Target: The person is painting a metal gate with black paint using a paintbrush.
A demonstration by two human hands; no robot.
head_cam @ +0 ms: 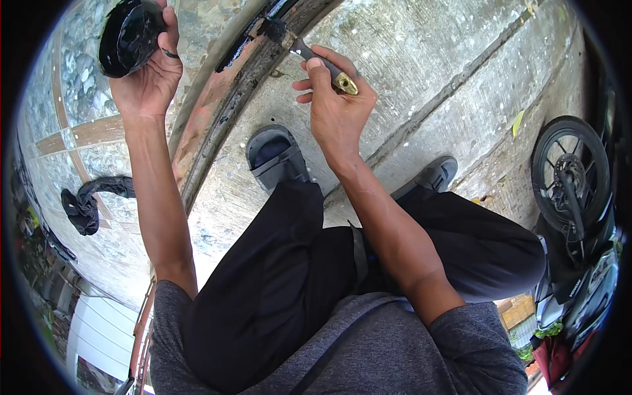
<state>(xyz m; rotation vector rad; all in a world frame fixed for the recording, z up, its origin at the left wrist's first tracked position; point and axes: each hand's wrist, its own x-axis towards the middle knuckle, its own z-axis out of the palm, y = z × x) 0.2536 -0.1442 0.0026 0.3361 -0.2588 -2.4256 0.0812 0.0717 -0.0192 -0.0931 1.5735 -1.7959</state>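
My left hand (153, 84) holds up a round bowl of glossy black paint (126, 42) at the upper left. The thumb and fingers grip its right side. In my right hand (340, 98) is a paintbrush with a grey and gold handle (323, 66). Its dark bristles touch a long, narrow metal rail or channel (232, 79) that curves along the ground. Wet black paint covers the upper part of this strip. Farther down, its surface shows worn reddish paint.
My sandalled feet (279, 155) stand on rough concrete right of the strip. A crumpled black cloth or bag (86, 207) lies on the tiled, pebbled floor at left. A motorcycle's front wheel (570, 173) is at the far right.
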